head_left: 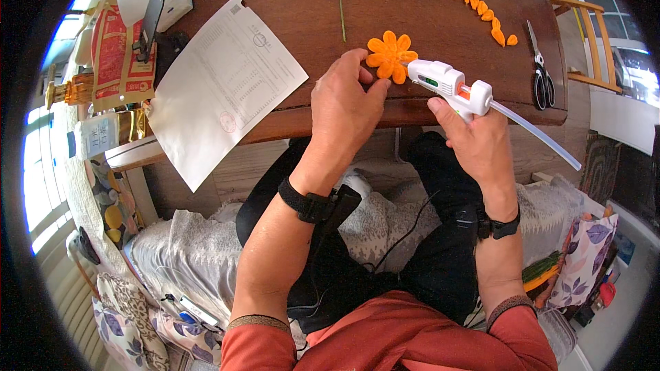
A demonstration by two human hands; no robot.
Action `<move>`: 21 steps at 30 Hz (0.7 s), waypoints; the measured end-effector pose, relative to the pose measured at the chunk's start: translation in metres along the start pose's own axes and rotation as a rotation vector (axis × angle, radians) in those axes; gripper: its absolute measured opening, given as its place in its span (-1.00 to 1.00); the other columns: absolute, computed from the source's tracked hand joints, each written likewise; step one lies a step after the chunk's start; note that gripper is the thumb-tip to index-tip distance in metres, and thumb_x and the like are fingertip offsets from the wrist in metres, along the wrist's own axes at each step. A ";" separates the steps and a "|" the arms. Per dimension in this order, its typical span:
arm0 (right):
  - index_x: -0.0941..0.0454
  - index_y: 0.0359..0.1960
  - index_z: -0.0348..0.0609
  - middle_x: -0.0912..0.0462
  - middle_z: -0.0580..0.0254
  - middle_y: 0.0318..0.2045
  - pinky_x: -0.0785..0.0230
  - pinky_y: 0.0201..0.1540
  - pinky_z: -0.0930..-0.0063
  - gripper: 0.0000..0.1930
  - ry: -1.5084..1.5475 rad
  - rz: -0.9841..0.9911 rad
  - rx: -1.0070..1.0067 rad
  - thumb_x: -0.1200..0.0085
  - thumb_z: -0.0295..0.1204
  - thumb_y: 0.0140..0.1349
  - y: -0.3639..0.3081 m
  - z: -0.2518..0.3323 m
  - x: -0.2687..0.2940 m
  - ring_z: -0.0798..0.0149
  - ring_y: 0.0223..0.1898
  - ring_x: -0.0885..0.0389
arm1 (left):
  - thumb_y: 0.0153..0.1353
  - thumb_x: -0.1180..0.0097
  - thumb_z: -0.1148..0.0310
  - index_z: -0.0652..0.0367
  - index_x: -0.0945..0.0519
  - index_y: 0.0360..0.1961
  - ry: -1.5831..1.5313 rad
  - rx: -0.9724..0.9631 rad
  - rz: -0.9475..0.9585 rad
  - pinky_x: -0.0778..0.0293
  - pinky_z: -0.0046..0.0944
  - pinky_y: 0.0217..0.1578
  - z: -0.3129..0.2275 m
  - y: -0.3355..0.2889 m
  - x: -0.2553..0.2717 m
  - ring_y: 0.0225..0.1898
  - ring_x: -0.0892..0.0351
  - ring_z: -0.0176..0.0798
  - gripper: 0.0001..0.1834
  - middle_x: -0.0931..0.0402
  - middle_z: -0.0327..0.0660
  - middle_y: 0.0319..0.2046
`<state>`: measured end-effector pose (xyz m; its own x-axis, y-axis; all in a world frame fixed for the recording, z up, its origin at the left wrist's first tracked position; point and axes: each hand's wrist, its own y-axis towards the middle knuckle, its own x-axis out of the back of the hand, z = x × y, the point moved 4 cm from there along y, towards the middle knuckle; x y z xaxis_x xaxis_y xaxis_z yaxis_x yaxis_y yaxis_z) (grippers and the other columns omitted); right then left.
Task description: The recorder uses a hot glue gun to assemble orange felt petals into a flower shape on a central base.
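Observation:
An orange flower with several rounded petals faces up over the near part of the brown table. At its left edge, my left hand is closed, thumb and fingers curled against the petals; part of the grip is hidden behind the hand. A white glue gun is gripped in my right hand, fingers wrapped round its handle. Its nozzle points left and meets the middle right of the flower. From its back end a translucent glue stick sticks out, slanting down to the right.
Loose orange petals lie in a row at the far right. Black-handled scissors rest near the right edge. A printed paper sheet overhangs the front edge at left. A thin green stem lies at the back; a phone stands among bags.

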<state>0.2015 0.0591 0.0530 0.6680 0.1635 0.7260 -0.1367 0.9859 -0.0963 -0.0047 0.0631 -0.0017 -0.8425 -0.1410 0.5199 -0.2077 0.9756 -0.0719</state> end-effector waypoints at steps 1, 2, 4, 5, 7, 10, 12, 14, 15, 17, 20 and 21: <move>-0.72 -0.04 -0.34 -0.67 0.26 -0.51 -0.47 -0.52 0.52 -0.49 -0.001 0.012 0.006 -0.31 -0.03 0.35 0.000 0.001 -0.001 0.45 -0.56 -0.61 | 0.08 -0.44 0.42 0.27 -0.61 0.03 0.009 0.000 -0.001 -0.59 -0.01 -0.23 0.000 0.000 0.000 -0.27 -0.69 0.07 -0.53 -0.65 -0.06 -0.35; -0.72 -0.04 -0.34 -0.67 0.26 -0.51 -0.47 -0.52 0.52 -0.49 -0.001 0.012 0.007 -0.31 -0.03 0.35 0.000 0.001 -0.001 0.45 -0.56 -0.61 | 0.08 -0.44 0.42 0.27 -0.61 0.03 0.009 0.000 -0.002 -0.59 -0.01 -0.23 0.001 0.000 -0.001 -0.27 -0.69 0.07 -0.53 -0.65 -0.06 -0.35; -0.72 -0.03 -0.34 -0.68 0.24 -0.50 -0.48 -0.51 0.51 -0.47 0.003 0.016 0.010 -0.30 -0.02 0.35 0.001 0.000 -0.002 0.45 -0.55 -0.62 | 0.08 -0.50 0.36 0.24 -0.64 0.08 0.045 -0.037 -0.042 -0.60 -0.18 -0.30 0.003 0.000 -0.001 -0.39 -0.70 -0.16 -0.47 -0.71 -0.12 -0.36; -0.72 -0.03 -0.34 -0.68 0.24 -0.50 -0.48 -0.51 0.51 -0.47 0.003 0.017 0.010 -0.30 -0.02 0.35 0.001 0.000 -0.003 0.45 -0.55 -0.62 | 0.08 -0.50 0.36 0.24 -0.64 0.08 0.045 -0.036 -0.042 -0.60 -0.18 -0.30 0.003 0.000 -0.001 -0.39 -0.70 -0.16 -0.47 -0.71 -0.12 -0.36; -0.72 -0.02 -0.35 -0.68 0.24 -0.50 -0.47 -0.51 0.50 -0.47 -0.006 0.011 0.032 -0.30 -0.01 0.35 0.002 0.000 -0.004 0.45 -0.55 -0.62 | 0.08 -0.50 0.36 0.24 -0.64 0.08 0.048 -0.035 -0.040 -0.61 -0.16 -0.29 0.002 0.000 0.000 -0.37 -0.71 -0.15 -0.48 -0.71 -0.12 -0.36; -0.71 -0.03 -0.35 -0.68 0.23 -0.50 -0.47 -0.52 0.49 -0.47 -0.042 0.012 0.047 -0.30 -0.02 0.35 0.003 0.000 -0.004 0.44 -0.56 -0.62 | 0.08 -0.50 0.36 0.24 -0.64 0.08 0.044 -0.062 -0.049 -0.61 -0.14 -0.28 0.003 0.000 -0.002 -0.36 -0.72 -0.13 -0.48 -0.71 -0.12 -0.36; -0.70 -0.05 -0.32 -0.70 0.01 -0.42 -0.51 -0.39 0.28 -0.51 -0.026 0.016 0.049 -0.27 -0.04 0.37 0.004 0.004 -0.006 0.09 -0.42 -0.67 | 0.08 -0.50 0.35 0.23 -0.64 0.08 0.039 -0.049 -0.043 -0.61 -0.14 -0.27 0.003 0.000 -0.001 -0.36 -0.72 -0.12 -0.48 -0.71 -0.12 -0.36; -0.68 -0.07 -0.28 -0.72 -0.20 -0.34 -0.54 -0.27 0.07 -0.55 -0.010 0.020 0.051 -0.23 -0.05 0.39 0.005 0.007 -0.007 -0.27 -0.28 -0.72 | 0.08 -0.50 0.35 0.23 -0.64 0.07 0.033 -0.036 -0.038 -0.61 -0.14 -0.27 0.003 0.000 -0.001 -0.36 -0.72 -0.12 -0.48 -0.71 -0.12 -0.35; -0.68 -0.07 -0.28 -0.72 -0.21 -0.34 -0.54 -0.26 0.07 -0.55 -0.013 0.019 0.052 -0.23 -0.05 0.39 0.006 0.007 -0.007 -0.26 -0.28 -0.72 | 0.08 -0.49 0.35 0.23 -0.64 0.08 0.034 -0.029 -0.034 -0.61 -0.14 -0.27 0.003 0.000 -0.001 -0.36 -0.72 -0.12 -0.48 -0.71 -0.12 -0.35; -0.68 -0.08 -0.28 -0.72 -0.21 -0.34 -0.54 -0.26 0.07 -0.55 -0.017 0.017 0.053 -0.23 -0.05 0.39 0.008 0.007 -0.008 -0.26 -0.27 -0.72 | 0.08 -0.49 0.35 0.23 -0.64 0.08 0.035 -0.023 -0.031 -0.61 -0.14 -0.27 0.002 0.000 0.000 -0.36 -0.72 -0.12 -0.48 -0.71 -0.12 -0.35; -0.69 -0.08 -0.28 -0.72 -0.21 -0.33 -0.54 -0.25 0.06 -0.55 -0.041 -0.002 0.071 -0.23 -0.05 0.39 0.009 0.006 -0.008 -0.26 -0.26 -0.72 | 0.08 -0.49 0.35 0.22 -0.64 0.08 0.037 -0.018 -0.027 -0.61 -0.13 -0.27 0.002 0.000 0.000 -0.36 -0.72 -0.12 -0.49 -0.71 -0.12 -0.35; -0.68 -0.08 -0.28 -0.72 -0.22 -0.32 -0.54 -0.24 0.06 -0.56 -0.038 -0.006 0.060 -0.23 -0.06 0.39 0.009 0.005 -0.007 -0.27 -0.25 -0.72 | 0.08 -0.49 0.35 0.22 -0.64 0.08 0.041 -0.019 -0.026 -0.62 -0.13 -0.27 0.002 0.000 0.000 -0.35 -0.72 -0.11 -0.49 -0.71 -0.12 -0.35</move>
<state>0.1916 0.0666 0.0501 0.6409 0.1546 0.7519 -0.1765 0.9829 -0.0516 -0.0056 0.0630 -0.0031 -0.8160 -0.1597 0.5556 -0.2191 0.9748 -0.0416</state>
